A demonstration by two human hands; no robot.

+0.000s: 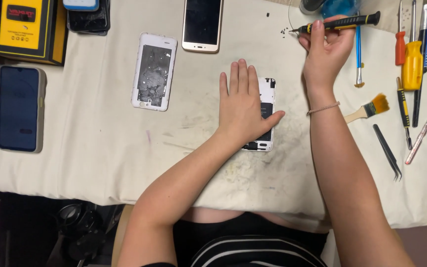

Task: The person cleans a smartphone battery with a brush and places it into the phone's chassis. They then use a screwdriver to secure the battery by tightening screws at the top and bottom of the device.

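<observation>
The left hand lies flat and spread, palm down, on an opened phone with a white frame that rests near the middle of the pale cloth-covered table; the hand covers most of the phone's left half, and the thumb crosses its dark inner parts. The right hand is closed around a black-and-yellow screwdriver, held nearly level, its tip pointing left toward a scatter of tiny dark specks on the cloth (probably screws, though they are too small to tell). A thin bracelet circles the right wrist.

Left of the opened phone, well apart from it, lies a white back cover, its grey inside facing up. Above it a gold-edged phone lies with its dark screen up. At the far left a blue phone sits in a grey case, and a yellow-and-black box stands shut above it, so its contents are hidden. A stack of dark phones sits beside the box.

To the right of the right forearm lie a small brush with orange bristles, black tweezers, and a row of screwdrivers with a red and yellow handle among them.
</observation>
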